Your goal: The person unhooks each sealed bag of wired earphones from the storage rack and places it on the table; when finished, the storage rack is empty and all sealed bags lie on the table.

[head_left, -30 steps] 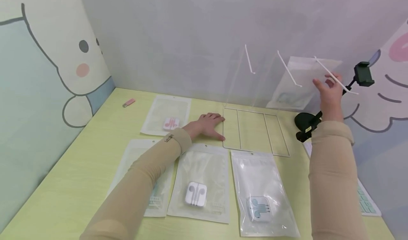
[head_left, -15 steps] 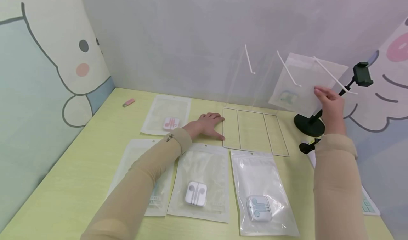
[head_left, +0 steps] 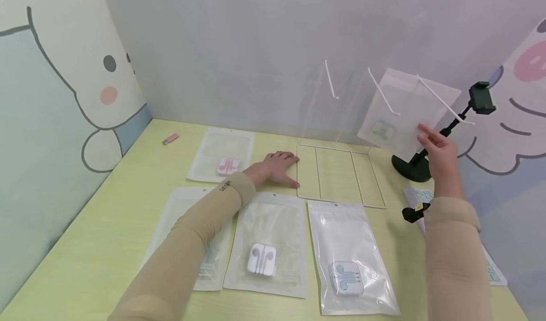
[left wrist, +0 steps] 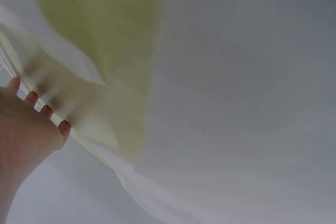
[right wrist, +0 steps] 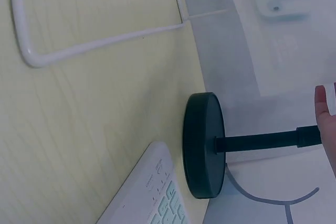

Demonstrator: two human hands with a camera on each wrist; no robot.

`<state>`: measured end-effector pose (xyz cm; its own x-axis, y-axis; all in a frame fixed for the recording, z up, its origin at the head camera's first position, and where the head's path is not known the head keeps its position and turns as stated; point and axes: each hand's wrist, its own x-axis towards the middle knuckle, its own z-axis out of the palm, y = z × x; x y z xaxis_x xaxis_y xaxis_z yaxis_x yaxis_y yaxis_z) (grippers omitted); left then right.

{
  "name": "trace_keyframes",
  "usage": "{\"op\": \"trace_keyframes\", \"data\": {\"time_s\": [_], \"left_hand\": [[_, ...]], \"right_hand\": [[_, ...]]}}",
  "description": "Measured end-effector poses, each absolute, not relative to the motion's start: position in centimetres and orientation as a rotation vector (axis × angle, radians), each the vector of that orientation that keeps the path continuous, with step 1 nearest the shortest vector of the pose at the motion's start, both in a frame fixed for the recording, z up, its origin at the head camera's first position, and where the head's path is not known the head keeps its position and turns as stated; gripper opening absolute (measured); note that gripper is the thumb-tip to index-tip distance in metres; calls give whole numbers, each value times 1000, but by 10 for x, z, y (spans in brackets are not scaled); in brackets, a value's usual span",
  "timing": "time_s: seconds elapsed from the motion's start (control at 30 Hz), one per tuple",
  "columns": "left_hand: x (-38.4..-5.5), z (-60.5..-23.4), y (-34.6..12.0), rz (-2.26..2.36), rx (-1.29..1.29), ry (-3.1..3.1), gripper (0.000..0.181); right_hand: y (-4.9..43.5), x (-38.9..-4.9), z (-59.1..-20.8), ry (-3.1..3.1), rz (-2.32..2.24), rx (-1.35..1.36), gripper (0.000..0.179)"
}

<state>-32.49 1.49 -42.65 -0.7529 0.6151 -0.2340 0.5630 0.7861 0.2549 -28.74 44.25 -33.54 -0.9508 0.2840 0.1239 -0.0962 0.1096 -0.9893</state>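
Note:
My left hand (head_left: 279, 168) rests on the table with its fingers spread, fingertips beside the left edge of the white wire rack (head_left: 361, 183). The left wrist view shows that hand (left wrist: 26, 129) with pale, blurred surfaces around it. A translucent zip bag (head_left: 401, 100) hangs tilted at the rack's right hook (head_left: 443, 100), an earphone case (head_left: 384, 130) in its lower left. My right hand (head_left: 441, 155) is at the bag's lower right edge, its fingers extended; contact is hard to tell. The right wrist view catches only part of this hand (right wrist: 328, 124).
Four bags lie flat: pink earphones (head_left: 228, 165) inside one, white (head_left: 261, 259) and light blue (head_left: 346, 278) in others; my left sleeve partly covers another (head_left: 187, 207). A black phone stand (head_left: 411, 168), keyboard (head_left: 495, 269) and pink USB stick (head_left: 170, 139) lie about.
My right hand has come down from the hook to the bag's lower right edge. The hanging bag has swung to a different tilt. My left hand stays where it was.

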Motion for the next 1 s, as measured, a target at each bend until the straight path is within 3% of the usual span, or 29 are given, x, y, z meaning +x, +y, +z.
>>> {"op": "trace_keyframes", "data": {"time_s": [0.57,1.0], "left_hand": [[-324,-424,14,245,935,2684,97],[-325,-425,14,251,933,2674,97]], "right_hand": [[444,-262,-330,-1997,2013,11,47],[447,-234,-318,-2065,1831,116,55]]}}
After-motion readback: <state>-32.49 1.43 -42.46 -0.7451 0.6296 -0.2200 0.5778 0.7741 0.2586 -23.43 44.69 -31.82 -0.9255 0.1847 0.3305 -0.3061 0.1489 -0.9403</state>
